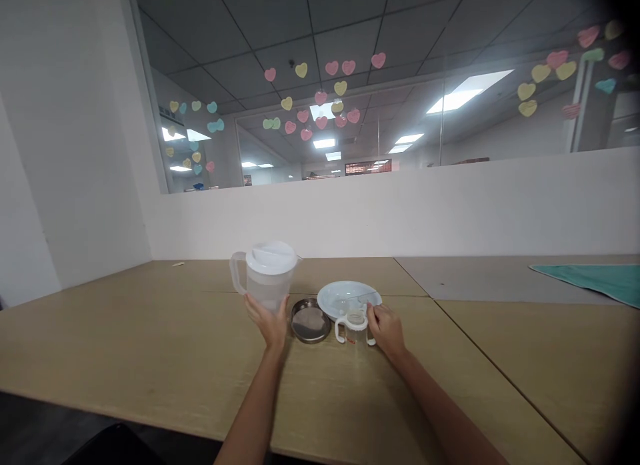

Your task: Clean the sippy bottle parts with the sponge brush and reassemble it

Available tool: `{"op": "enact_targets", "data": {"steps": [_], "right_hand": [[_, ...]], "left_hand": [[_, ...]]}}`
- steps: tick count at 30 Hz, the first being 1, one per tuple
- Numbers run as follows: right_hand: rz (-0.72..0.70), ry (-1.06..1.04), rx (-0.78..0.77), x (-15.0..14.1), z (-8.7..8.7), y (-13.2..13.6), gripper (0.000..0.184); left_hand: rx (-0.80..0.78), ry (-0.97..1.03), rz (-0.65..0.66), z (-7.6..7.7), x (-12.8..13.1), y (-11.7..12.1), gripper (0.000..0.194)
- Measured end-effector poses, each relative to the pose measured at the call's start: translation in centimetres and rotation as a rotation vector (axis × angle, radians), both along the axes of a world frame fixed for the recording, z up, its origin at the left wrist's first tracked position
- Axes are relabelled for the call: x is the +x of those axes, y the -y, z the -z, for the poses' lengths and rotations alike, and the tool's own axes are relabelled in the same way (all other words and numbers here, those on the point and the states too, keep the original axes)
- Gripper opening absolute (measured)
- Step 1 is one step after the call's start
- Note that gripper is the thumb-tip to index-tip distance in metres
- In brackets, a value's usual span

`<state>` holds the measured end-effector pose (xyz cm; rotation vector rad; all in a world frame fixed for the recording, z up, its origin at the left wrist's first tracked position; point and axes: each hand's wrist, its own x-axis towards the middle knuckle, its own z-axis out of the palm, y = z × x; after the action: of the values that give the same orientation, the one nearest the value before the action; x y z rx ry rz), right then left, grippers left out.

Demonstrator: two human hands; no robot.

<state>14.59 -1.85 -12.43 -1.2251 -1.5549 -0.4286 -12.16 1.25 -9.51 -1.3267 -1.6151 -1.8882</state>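
My left hand is wrapped round the lower body of a translucent plastic pitcher with a white lid. The pitcher stands upright, its handle pointing left; whether its base touches the table I cannot tell. My right hand is closed on the right handle of a small clear cup with white handles on both sides. Behind the cup sits a shallow white bowl with something thin and clear lying across it. A round metal dish lies between the pitcher and the cup.
The wooden table has seams where its panels meet. A green cloth lies at the far right, and a small pale strip near the back left. Behind the table rises a white wall below a window with heart-shaped sticky notes.
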Motion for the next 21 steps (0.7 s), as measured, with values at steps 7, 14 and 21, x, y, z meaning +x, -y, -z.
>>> {"op": "enact_targets", "data": {"steps": [7,14,21], "right_hand": [[0.002,0.002,0.022,0.1,0.1,-0.1,0.048],[0.011,0.007,0.007,0.0,0.0,-0.1,0.05],[0.05,0.028,0.003,0.0,0.0,-0.1,0.051]], "left_hand": [[-0.07,0.116,-0.028,0.8,-0.1,-0.9,0.096],[-0.132,0.2,-0.028,1.3,0.1,-1.3,0.096],[-0.173,0.214,-0.053,1.1,0.0,-1.0,0.096]]}}
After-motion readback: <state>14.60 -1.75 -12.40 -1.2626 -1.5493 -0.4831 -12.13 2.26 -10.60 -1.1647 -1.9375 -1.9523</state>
